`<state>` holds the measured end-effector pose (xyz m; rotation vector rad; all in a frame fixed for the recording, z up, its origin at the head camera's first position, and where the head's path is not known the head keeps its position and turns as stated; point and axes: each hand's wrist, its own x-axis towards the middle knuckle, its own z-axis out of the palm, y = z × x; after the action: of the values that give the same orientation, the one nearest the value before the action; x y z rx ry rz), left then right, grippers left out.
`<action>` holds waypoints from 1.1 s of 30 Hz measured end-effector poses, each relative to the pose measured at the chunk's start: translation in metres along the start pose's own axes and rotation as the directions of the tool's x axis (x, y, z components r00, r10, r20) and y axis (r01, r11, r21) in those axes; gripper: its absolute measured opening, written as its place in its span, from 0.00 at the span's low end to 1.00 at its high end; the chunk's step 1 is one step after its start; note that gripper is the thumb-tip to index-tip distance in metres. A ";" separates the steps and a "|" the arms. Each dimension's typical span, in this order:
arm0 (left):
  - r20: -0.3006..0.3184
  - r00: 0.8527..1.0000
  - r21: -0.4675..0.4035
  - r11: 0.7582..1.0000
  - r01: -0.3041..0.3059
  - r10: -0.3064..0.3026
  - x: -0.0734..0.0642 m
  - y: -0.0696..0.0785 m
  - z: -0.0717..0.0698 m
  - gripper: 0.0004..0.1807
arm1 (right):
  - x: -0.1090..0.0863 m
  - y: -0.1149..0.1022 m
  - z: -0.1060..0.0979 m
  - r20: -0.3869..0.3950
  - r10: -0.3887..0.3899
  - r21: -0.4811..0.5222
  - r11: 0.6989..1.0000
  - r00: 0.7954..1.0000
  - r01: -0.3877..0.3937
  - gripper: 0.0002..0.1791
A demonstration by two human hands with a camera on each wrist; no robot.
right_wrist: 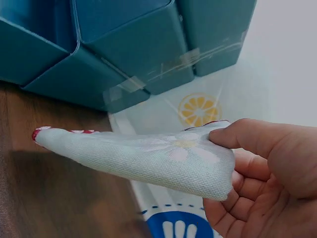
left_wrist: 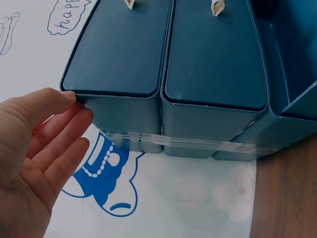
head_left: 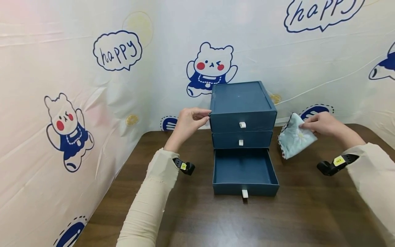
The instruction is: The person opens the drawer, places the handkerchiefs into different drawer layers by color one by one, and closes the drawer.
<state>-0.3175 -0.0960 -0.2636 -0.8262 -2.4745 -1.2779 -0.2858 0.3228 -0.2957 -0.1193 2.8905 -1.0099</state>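
Observation:
A dark blue drawer unit (head_left: 243, 99) stands at the back of the table, with white pull tabs on its drawers. Its bottom drawer (head_left: 246, 189) is pulled out and has nothing in it; the upper two are closed. My left hand (head_left: 192, 124) touches the upper left front corner of the unit, thumb and fingertips right at the edge. To the right of the unit, my right hand (head_left: 324, 124) pinches a folded pale blue cloth (head_left: 295, 137) with a white flower and a patterned trim. In the right wrist view, the thumb lies on top of the cloth (right_wrist: 163, 153) and the fingers are beneath.
The brown wooden table (head_left: 197, 219) extends in front of the open drawer and to both sides. Behind it hangs a white curtain (head_left: 172, 68) printed with bears and lettering. Clear tape (left_wrist: 198, 143) runs along the side of the unit.

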 end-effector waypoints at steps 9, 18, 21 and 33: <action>0.001 1.000 0.007 1.000 0.011 -0.011 0.000 0.001 0.000 0.13 | -0.017 -0.018 -0.008 -0.064 -0.042 0.006 0.999 0.997 0.042 0.22; -0.004 1.000 0.004 1.000 0.000 0.000 0.000 0.002 0.000 0.13 | -0.033 -0.037 -0.012 -0.076 -0.088 -0.018 0.996 0.993 0.087 0.20; -0.004 1.000 0.002 1.000 0.003 -0.003 0.000 0.002 0.000 0.13 | -0.038 -0.042 -0.013 -0.063 -0.112 -0.036 0.993 0.992 0.109 0.19; -0.010 1.000 -0.013 1.000 0.005 -0.005 0.001 -0.001 0.000 0.12 | -0.058 -0.056 -0.007 -0.063 -0.200 -0.064 0.978 0.978 0.197 0.14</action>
<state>-0.3184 -0.0959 -0.2642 -0.8145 -2.4644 -1.2982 -0.2259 0.2894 -0.2532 -0.3918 3.0198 -0.9777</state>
